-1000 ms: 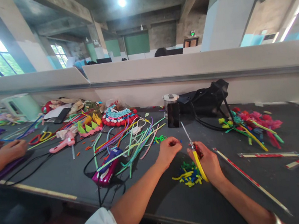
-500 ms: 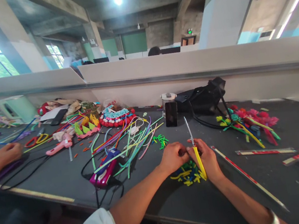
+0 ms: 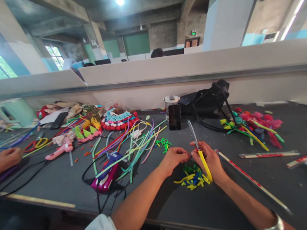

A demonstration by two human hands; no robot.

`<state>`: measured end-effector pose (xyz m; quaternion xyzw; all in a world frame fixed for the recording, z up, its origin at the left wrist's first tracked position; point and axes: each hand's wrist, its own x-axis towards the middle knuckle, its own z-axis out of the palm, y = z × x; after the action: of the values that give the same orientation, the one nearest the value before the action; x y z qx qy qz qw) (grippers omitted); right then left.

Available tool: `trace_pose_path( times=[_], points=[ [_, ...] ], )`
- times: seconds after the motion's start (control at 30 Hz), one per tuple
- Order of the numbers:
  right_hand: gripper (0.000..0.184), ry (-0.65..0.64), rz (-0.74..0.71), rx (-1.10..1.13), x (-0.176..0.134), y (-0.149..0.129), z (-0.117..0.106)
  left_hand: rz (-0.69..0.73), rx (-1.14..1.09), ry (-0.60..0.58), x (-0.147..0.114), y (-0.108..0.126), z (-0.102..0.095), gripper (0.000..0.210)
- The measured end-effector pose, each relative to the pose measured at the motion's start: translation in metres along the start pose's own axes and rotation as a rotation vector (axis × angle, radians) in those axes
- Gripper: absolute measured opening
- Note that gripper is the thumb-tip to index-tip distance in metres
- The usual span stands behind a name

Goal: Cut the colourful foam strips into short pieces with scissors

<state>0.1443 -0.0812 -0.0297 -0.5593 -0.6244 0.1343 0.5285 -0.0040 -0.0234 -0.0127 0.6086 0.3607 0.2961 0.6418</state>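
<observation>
My right hand (image 3: 212,163) is closed around scissors (image 3: 204,163) with a yellow handle, their metal blades pointing up and away from me. Just to its left, my left hand (image 3: 176,158) has its fingers pinched together; whatever they hold, if anything, is too small to make out. Below both hands lies a heap of short yellow, green and blue pieces (image 3: 193,180), which look like cut fuzzy stems. A smaller pile of green bits (image 3: 164,143) rests beyond my left hand.
Long coloured stems (image 3: 136,154) and a purple device (image 3: 105,179) with cords lie to the left. A phone (image 3: 174,117) stands upright before a black bag (image 3: 211,100). Fuzzy flowers (image 3: 261,124) and red-white packets (image 3: 269,155) are right. Another person's hands (image 3: 7,161) work far left.
My left hand has drawn slightly away from my right, leaving a small gap. The scissor blades look a little wider apart. The view has shifted slightly.
</observation>
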Motion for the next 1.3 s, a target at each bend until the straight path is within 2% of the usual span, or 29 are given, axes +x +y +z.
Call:
trace_pose_path(
  times=[0.57,0.63,0.73,0.9,1.03,1.3],
  points=[
    [0.030,0.022,0.004,0.005,-0.002,-0.005,0.000,-0.005,0.024,-0.052,0.000,0.002,-0.002,0.009],
    [0.030,0.033,0.015,0.007,-0.002,-0.007,0.000,0.032,-0.051,-0.023,0.001,0.002,-0.002,0.009],
    [0.029,0.029,0.043,-0.033,-0.002,-0.009,0.000,0.110,-0.287,0.059,0.003,0.005,-0.004,0.011],
    [0.027,-0.026,0.040,-0.268,-0.005,-0.005,0.002,0.232,-0.625,0.148,0.005,0.013,-0.011,0.013],
    [0.028,-0.085,0.024,-0.437,-0.008,-0.005,0.005,0.274,-0.693,0.177,0.005,0.014,-0.013,0.013],
    [0.031,-0.116,0.027,-0.576,-0.010,-0.011,0.005,0.317,-0.654,0.217,0.005,0.013,-0.013,0.015]
  ],
)
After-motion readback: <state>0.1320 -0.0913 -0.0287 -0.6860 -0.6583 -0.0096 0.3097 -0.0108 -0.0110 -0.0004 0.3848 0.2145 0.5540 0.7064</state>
